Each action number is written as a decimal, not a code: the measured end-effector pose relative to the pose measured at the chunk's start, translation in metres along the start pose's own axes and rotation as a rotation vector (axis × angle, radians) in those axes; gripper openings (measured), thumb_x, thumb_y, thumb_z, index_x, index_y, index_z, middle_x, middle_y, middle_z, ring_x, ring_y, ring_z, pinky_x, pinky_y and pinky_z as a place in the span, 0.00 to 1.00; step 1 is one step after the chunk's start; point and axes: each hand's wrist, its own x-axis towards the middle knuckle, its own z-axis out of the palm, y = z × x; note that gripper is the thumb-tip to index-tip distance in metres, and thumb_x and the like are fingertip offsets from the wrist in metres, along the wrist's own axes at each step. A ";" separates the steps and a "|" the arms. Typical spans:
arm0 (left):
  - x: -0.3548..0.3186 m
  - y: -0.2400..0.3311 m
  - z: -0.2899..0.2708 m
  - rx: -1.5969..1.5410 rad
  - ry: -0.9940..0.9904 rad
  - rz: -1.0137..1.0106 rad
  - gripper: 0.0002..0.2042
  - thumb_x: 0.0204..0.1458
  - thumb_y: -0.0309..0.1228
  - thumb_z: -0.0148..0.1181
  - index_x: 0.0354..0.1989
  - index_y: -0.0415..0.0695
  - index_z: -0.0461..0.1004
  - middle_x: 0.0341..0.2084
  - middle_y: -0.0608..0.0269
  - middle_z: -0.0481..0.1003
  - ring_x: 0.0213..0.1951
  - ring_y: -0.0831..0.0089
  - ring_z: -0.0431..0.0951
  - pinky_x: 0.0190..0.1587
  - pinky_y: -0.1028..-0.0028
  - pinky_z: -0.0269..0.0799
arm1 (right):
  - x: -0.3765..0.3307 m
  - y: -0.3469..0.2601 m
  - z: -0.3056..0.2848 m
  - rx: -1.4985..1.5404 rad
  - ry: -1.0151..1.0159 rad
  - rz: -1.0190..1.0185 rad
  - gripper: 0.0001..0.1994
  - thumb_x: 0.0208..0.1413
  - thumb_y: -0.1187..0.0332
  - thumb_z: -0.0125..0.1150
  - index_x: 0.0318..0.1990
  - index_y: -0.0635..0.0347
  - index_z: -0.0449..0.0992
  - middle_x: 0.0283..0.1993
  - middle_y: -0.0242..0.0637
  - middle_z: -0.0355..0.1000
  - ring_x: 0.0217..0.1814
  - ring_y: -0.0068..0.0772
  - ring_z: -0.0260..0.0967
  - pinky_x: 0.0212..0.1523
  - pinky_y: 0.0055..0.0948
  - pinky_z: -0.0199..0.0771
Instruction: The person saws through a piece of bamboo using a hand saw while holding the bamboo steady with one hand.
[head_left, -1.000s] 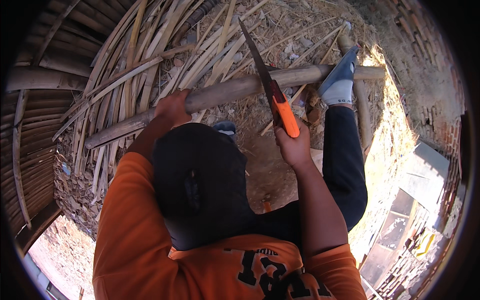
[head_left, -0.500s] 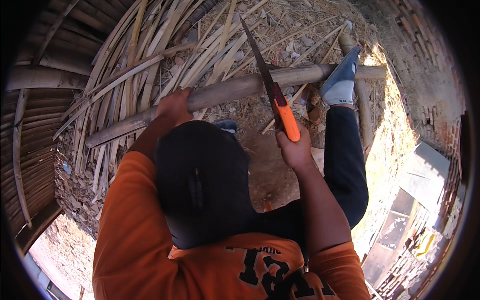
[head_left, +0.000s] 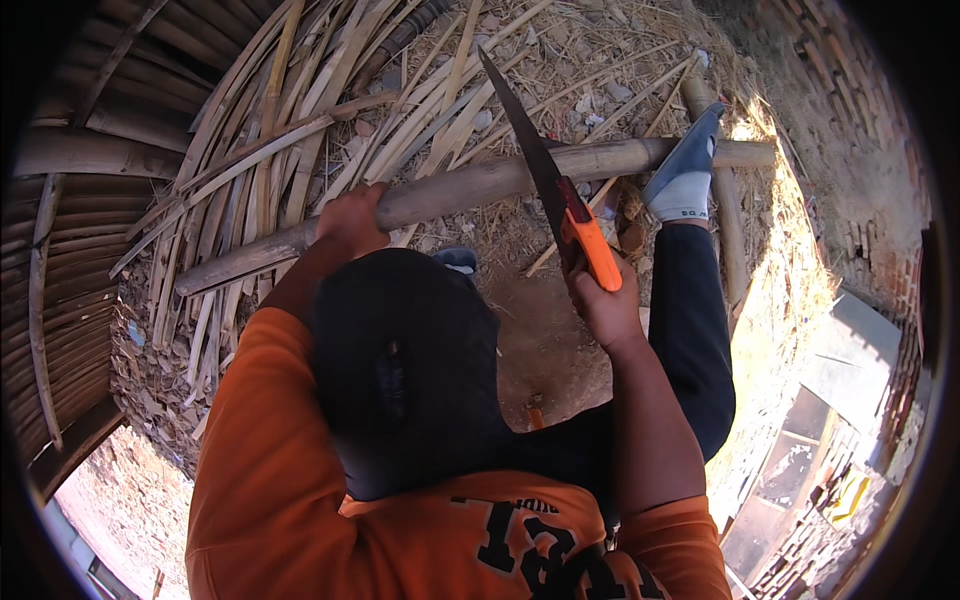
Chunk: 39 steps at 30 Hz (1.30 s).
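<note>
A thick grey-brown bamboo pole (head_left: 455, 190) lies crosswise over the litter in front of me, its right part raised on another pole. My left hand (head_left: 352, 217) is closed around it, left of the middle. In my right hand (head_left: 608, 300) is the orange handle of a handsaw (head_left: 540, 165), fingers wrapped round it. The long dark blade crosses the pole right of its middle, tip pointing away and to the left. Whether its teeth have cut into the pole cannot be made out. My foot in a blue and white sock (head_left: 685, 180) presses on the pole's right part.
Split bamboo strips (head_left: 290, 130) are heaped at the far left, over straw and chips. A second pole (head_left: 728, 230) runs under the right end of the first. A brick wall (head_left: 850, 130) stands at the right, a slatted bamboo wall (head_left: 75, 280) at the left.
My right hand has drawn the handsaw back toward me and slightly to the right, its blade still across the pole. My left hand keeps its hold, and the foot stays on the pole.
</note>
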 end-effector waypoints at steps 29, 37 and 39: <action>-0.002 -0.003 0.011 0.012 0.029 -0.002 0.37 0.39 0.36 0.72 0.64 0.50 0.70 0.55 0.53 0.78 0.57 0.53 0.81 0.60 0.57 0.78 | -0.056 0.030 0.016 -0.025 0.105 -0.035 0.13 0.56 0.79 0.61 0.49 0.67 0.78 0.34 0.30 0.73 0.35 0.19 0.70 0.41 0.26 0.73; -0.002 -0.011 0.005 0.010 0.010 0.020 0.39 0.39 0.37 0.73 0.66 0.50 0.70 0.54 0.53 0.78 0.56 0.52 0.81 0.60 0.57 0.77 | -0.081 0.007 0.003 -0.095 0.047 -0.084 0.14 0.55 0.78 0.61 0.50 0.67 0.78 0.35 0.29 0.73 0.36 0.19 0.70 0.43 0.25 0.73; -0.002 -0.006 0.005 0.026 -0.001 -0.012 0.39 0.39 0.37 0.73 0.66 0.50 0.69 0.54 0.54 0.78 0.56 0.52 0.81 0.61 0.57 0.77 | -0.120 0.019 -0.006 -0.117 0.061 0.029 0.19 0.54 0.79 0.61 0.55 0.69 0.77 0.36 0.28 0.73 0.37 0.18 0.70 0.45 0.25 0.73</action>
